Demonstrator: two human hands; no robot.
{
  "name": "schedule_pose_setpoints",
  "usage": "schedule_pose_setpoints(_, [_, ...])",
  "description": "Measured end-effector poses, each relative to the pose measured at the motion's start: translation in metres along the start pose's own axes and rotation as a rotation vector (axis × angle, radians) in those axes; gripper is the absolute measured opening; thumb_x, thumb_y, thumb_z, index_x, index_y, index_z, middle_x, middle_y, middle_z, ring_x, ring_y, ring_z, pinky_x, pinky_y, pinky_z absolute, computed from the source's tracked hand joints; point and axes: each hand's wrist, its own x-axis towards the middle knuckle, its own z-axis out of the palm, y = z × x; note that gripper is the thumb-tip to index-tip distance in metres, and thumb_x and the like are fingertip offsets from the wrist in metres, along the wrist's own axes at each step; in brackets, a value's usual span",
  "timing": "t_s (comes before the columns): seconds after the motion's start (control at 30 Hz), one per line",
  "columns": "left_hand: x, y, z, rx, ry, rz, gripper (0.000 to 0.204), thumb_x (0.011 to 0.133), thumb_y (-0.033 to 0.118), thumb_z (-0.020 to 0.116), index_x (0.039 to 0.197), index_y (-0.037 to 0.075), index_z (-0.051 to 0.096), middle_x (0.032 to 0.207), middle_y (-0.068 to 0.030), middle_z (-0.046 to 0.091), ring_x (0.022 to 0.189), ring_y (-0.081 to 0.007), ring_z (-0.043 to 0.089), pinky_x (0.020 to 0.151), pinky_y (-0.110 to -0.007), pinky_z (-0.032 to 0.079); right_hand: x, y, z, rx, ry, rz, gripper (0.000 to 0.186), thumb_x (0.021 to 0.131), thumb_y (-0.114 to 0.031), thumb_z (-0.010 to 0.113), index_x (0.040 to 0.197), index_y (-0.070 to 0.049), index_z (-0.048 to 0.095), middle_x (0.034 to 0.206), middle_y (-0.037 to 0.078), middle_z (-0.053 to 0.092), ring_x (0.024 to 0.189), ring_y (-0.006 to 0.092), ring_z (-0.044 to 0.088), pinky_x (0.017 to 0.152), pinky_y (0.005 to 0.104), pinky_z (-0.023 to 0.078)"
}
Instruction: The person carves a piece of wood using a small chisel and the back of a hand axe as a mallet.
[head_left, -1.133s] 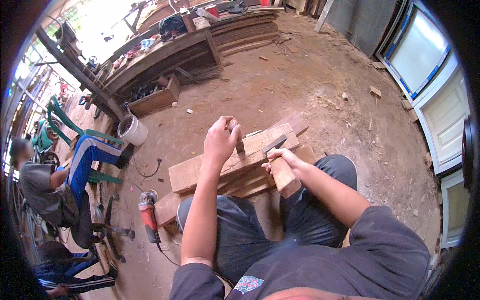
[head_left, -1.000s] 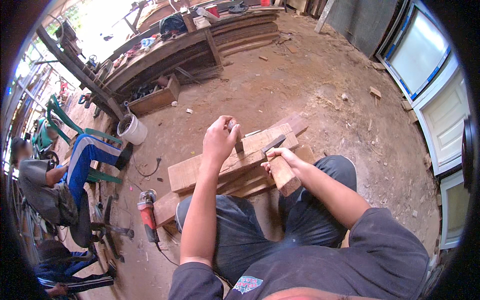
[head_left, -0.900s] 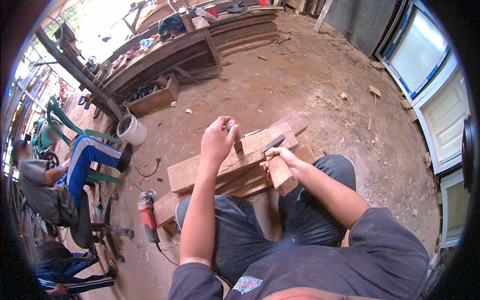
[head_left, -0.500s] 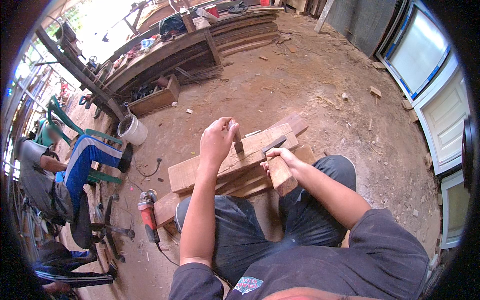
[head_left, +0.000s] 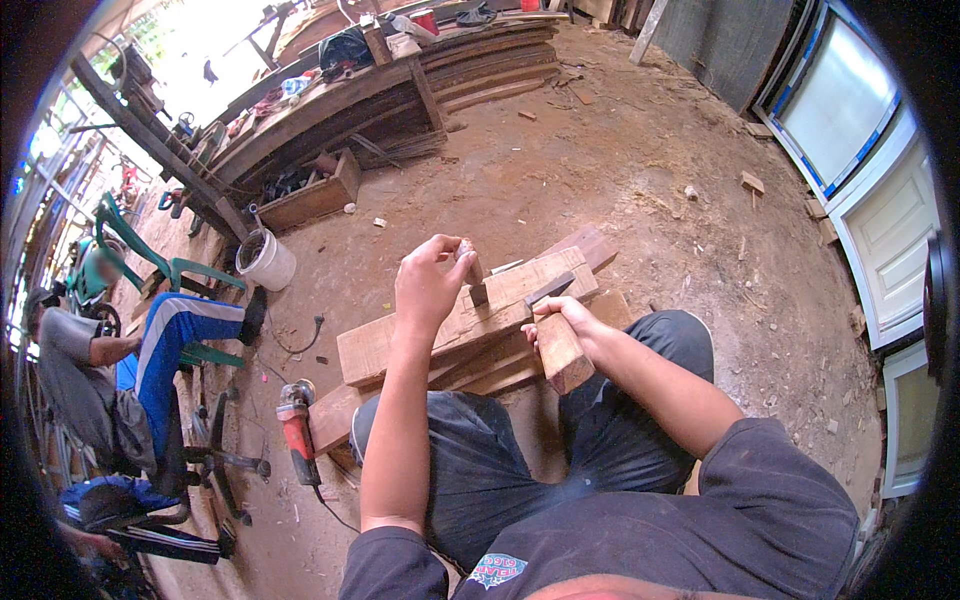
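Note:
My left hand (head_left: 430,283) is closed round the handle of a chisel (head_left: 478,294), held upright with its dark metal end down at the face of a pale wooden beam (head_left: 400,340). My right hand (head_left: 572,330) grips a hammer with a thick, blocky wooden handle (head_left: 563,362). Its dark metal head (head_left: 550,288) is over the right part of the beam, apart from the chisel. The beam lies slantwise across other timbers in front of my knees. The chisel's tip is too small to tell whether it sits in the wood.
A red angle grinder (head_left: 297,430) with a cord lies left of my knee. A white bucket (head_left: 266,260) and an open wooden box (head_left: 320,197) stand beyond. At left a person in blue trousers (head_left: 172,340) sits on a green chair (head_left: 200,268). White framed panels (head_left: 890,220) lean at right.
My hands, the chisel and the hammer have barely shifted; the hammer's handle is tilted slightly differently. At left, the seated person's body and legs have moved a little.

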Motion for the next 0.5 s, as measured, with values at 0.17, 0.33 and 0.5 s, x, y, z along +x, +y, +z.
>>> schedule_pose_setpoints(0.17, [0.001, -0.002, 0.002, -0.060, -0.006, -0.024, 0.025, 0.086, 0.029, 0.074, 0.097, 0.006, 0.071, 0.095, -0.0122, 0.073, 0.091, -0.0269, 0.071, 0.080, -0.038, 0.054, 0.005, -0.001, -0.005, 0.016, -0.015, 0.015, 0.028, 0.082, -0.018, 0.058, 0.098, 0.003, 0.050, 0.079, 0.016, 0.062, 0.070, 0.0274, 0.064, 0.069, 0.0430, 0.056])
schedule_pose_setpoints(0.33, [0.000, -0.003, 0.003, -0.039, -0.005, -0.027, 0.025, 0.085, 0.028, 0.074, 0.097, 0.006, 0.071, 0.095, -0.0122, 0.073, 0.092, -0.0269, 0.071, 0.080, -0.038, 0.055, 0.006, 0.000, -0.006, 0.047, -0.039, 0.021, 0.028, 0.082, -0.019, 0.058, 0.099, 0.002, 0.052, 0.079, 0.016, 0.062, 0.071, 0.0288, 0.064, 0.070, 0.0435, 0.056])
schedule_pose_setpoints(0.5, [0.001, -0.002, 0.002, -0.032, -0.006, -0.032, 0.026, 0.085, 0.028, 0.074, 0.098, 0.006, 0.069, 0.094, -0.0124, 0.073, 0.091, -0.0268, 0.072, 0.079, -0.039, 0.055, -0.010, 0.003, 0.007, -0.095, -0.008, -0.054, 0.023, 0.080, -0.018, 0.058, 0.093, 0.001, 0.055, 0.081, 0.016, 0.064, 0.071, 0.0290, 0.064, 0.069, 0.0428, 0.056])
